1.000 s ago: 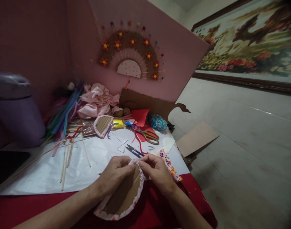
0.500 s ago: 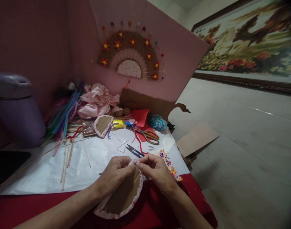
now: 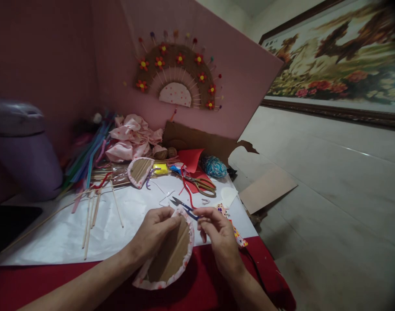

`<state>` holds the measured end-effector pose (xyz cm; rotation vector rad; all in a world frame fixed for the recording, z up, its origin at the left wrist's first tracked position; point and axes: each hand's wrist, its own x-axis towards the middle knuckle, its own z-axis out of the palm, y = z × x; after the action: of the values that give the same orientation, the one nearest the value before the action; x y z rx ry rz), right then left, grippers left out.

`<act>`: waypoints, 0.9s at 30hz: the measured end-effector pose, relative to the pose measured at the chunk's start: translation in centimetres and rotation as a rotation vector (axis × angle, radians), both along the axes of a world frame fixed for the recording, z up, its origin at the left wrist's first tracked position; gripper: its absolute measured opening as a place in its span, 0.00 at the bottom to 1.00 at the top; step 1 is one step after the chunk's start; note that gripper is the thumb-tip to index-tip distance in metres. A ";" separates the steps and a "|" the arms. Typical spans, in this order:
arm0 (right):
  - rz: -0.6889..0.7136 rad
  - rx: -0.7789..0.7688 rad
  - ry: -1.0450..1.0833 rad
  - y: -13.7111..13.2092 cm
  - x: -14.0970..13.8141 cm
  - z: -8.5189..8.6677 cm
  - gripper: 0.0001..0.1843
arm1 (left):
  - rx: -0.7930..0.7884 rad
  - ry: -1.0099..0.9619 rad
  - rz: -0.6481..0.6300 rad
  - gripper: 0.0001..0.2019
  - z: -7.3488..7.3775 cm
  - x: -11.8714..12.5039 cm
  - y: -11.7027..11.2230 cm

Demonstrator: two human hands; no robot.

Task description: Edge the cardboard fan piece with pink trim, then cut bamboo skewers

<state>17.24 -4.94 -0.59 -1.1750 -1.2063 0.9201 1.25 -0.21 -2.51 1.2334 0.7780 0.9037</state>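
Between the thumb and fingers of my left hand (image 3: 157,231) is the upper left edge of a half-round cardboard piece (image 3: 170,255). Gathered pink spotted fabric wraps its rim, and its bare brown ribbed face is turned up. My right hand (image 3: 218,231) is off the piece, to its right, its fingers loosely bent and apart with nothing visible in them. Its index fingertip overlaps the handle end of the dark thread snips (image 3: 184,208) on the white sheet; whether it touches them I cannot tell. A patterned fabric scrap (image 3: 238,235) lies partly behind this hand.
Behind the snips lie brown-handled scissors (image 3: 205,186), red paper (image 3: 191,159) and blue yarn (image 3: 214,166). A similar fabric-edged piece (image 3: 139,171) and thin sticks (image 3: 95,207) are farther left. A pink board (image 3: 236,86) with a flower-decorated arch stands at the back.
My right hand has let go of the cardboard piece's top edge and moved slightly right, its fingers opening. My left hand still holds the piece, which has shifted slightly upward.
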 end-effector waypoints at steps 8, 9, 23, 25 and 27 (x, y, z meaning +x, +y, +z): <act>0.041 -0.086 0.038 0.0 0.1 -1.2 0.15 | -0.077 -0.086 0.018 0.14 0.6 -0.1 -0.1; 0.064 -0.097 0.000 -0.1 -0.3 -1.4 0.16 | -0.065 -0.093 0.026 0.14 0.6 -0.1 0.0; 0.157 -0.138 -0.141 -1.0 0.1 0.4 0.13 | -0.051 -0.143 0.032 0.14 0.8 -0.7 0.6; 0.138 -0.128 -0.120 -1.1 0.2 0.5 0.13 | -0.043 -0.158 0.034 0.13 0.7 -0.6 0.6; 0.122 -0.115 -0.114 -1.1 0.2 0.5 0.13 | -0.033 -0.163 0.029 0.13 0.6 -0.4 0.6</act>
<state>17.43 -6.09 -0.11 -1.2702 -1.3432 1.0369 0.80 0.43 -1.86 1.1070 0.6799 0.9974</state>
